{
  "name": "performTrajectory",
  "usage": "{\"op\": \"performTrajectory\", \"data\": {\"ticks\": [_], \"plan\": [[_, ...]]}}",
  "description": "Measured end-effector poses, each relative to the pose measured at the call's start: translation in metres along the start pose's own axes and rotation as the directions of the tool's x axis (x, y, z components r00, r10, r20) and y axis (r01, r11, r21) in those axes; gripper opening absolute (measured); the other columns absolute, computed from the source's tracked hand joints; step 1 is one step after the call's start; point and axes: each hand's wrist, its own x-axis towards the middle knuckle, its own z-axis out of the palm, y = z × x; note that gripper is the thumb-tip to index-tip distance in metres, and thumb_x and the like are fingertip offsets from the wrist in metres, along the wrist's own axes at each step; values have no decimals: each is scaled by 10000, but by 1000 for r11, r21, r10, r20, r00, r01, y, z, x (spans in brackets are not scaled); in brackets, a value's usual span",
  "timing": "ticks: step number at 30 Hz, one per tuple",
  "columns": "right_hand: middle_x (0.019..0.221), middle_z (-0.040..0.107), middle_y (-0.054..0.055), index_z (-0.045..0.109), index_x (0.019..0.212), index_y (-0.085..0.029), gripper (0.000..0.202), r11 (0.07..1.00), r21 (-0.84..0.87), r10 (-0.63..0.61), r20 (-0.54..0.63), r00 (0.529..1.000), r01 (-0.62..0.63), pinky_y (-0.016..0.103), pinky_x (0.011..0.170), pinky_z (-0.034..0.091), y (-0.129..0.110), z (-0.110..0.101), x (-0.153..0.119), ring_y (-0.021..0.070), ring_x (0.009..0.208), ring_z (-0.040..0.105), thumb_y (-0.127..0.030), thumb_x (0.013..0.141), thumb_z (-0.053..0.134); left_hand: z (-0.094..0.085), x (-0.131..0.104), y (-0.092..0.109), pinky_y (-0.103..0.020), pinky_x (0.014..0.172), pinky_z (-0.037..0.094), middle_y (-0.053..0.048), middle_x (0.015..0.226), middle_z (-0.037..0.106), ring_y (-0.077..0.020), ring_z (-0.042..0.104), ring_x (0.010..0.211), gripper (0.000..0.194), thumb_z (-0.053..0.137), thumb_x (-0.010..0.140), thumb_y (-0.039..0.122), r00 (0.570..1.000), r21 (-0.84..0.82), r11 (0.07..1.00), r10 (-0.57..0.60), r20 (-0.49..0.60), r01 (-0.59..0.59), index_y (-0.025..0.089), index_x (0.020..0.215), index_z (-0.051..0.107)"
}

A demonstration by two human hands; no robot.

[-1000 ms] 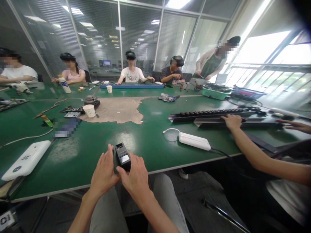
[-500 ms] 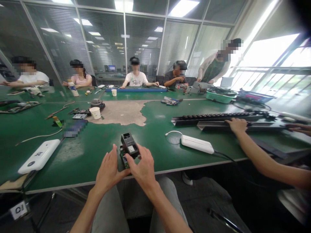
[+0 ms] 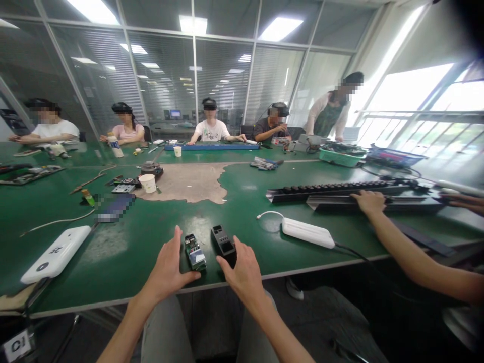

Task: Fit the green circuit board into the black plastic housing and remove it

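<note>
A small green circuit board with a pale screen lies near the front edge of the green table. My left hand is beside it on the left, with thumb and fingers spread apart and nothing gripped between them. To the right of the board is a black plastic housing with rectangular cutouts, tilted slightly. My right hand holds this housing between the thumb and fingers at its lower right end. A gap of green tabletop separates the board from the housing.
A white power strip lies to the right, another white box to the left. A neighbour's hand rests on long black rails. Further back are a paper cup, a brown patch and several seated people.
The black housing has moved right, away from above the circuit board, with my right hand. The board now lies uncovered beside my left hand. The camera view has tilted up slightly.
</note>
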Motion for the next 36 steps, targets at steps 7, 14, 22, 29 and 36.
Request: {"op": "performTrajectory", "data": {"ticks": [7,14,22,29,36], "plan": [[1027,617,102,529,1195,-146,427,998,55,-28,54,998,25,372,850,425,-4,6,19,246,983,547,-309,806,592,5,23,1,-477,1074,289,-176,1440,346,-305,368,1314,1195,738,666,328,999,-197,980,26,48,-16,187,1460,-144],[986,643,77,588,1107,-175,346,988,152,-24,34,999,19,347,842,428,-11,14,53,229,941,576,-294,783,613,5,61,-31,-490,1053,303,-178,1394,392,-310,401,1280,1240,754,636,378,999,-137,990,39,21,-36,188,1456,-157],[994,660,54,602,1107,-194,340,930,368,5,-19,1000,2,315,813,457,-35,12,87,197,887,605,-311,788,603,1,92,-60,-529,1039,297,-174,1370,417,-319,409,1260,1247,748,637,404,995,-115,990,88,41,-83,195,1448,-177],[963,651,51,611,1045,-192,318,959,280,-42,19,999,35,312,821,437,-62,36,100,199,905,588,-356,774,631,-24,104,-101,-471,1017,376,-184,1430,368,-267,432,1272,931,603,758,269,987,-411,909,-12,160,78,190,1481,23],[996,624,84,567,1083,-175,358,983,173,-74,52,996,64,334,834,421,-70,48,103,221,937,565,-373,786,598,-35,142,-97,-328,692,509,-129,1055,656,-234,640,904,535,592,749,387,938,-537,773,-231,258,338,125,1213,549]]}}
